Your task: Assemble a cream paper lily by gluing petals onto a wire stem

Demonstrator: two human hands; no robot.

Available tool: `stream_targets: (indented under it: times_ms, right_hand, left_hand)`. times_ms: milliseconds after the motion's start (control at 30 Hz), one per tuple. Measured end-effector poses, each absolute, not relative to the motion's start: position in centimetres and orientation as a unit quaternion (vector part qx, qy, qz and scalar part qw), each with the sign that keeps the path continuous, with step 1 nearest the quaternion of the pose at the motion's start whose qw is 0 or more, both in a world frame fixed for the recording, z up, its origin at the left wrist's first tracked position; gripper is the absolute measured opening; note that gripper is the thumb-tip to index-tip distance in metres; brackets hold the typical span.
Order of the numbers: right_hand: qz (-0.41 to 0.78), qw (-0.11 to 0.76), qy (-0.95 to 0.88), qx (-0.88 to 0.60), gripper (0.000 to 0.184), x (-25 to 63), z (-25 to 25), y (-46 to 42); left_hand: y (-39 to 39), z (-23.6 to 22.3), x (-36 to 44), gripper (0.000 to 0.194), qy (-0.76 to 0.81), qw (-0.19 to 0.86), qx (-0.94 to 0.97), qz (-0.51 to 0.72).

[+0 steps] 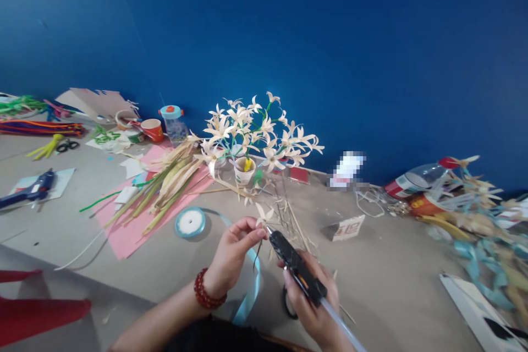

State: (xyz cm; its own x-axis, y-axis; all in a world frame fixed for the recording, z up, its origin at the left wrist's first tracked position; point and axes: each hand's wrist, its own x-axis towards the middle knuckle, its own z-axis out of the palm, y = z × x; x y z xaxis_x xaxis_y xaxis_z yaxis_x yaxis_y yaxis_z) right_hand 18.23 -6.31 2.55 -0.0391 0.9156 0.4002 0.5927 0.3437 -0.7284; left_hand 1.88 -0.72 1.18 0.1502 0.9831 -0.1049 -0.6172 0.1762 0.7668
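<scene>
Between thumb and fingers, my left hand [239,245] pinches a small cream craft flower [264,215], its petals spread upward. My right hand [311,297] is wrapped round a black glue gun [295,267] with a pale glue stick [340,324] coming out of its back. The gun's nozzle points at the flower's base, close to my left fingertips; whether it touches I cannot tell. Behind my hands a paper cup [245,173] holds many similar cream flowers [270,157] on green stems. Light blue ribbon [249,300] runs below my left hand from a ribbon spool [190,223].
Dried husks [173,187] lie on pink paper [124,236] at left. A blue glue gun [39,187] rests farther left, near scissors [68,146]. At right stand a small card [348,228] and a plastic bottle [424,176]. A blue wall [289,38] closes off the back.
</scene>
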Motion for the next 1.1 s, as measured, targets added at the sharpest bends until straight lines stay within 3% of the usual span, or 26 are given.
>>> stream_targets:
  times_ms: [1100]
  right_hand:
    - [0.198,0.405,-0.71,-0.54,0.009,18.5,2.19,-5.93]
  left_hand:
    - [-0.67,1.57,1.87,0.011,0.32,0.703,0.275,0.573]
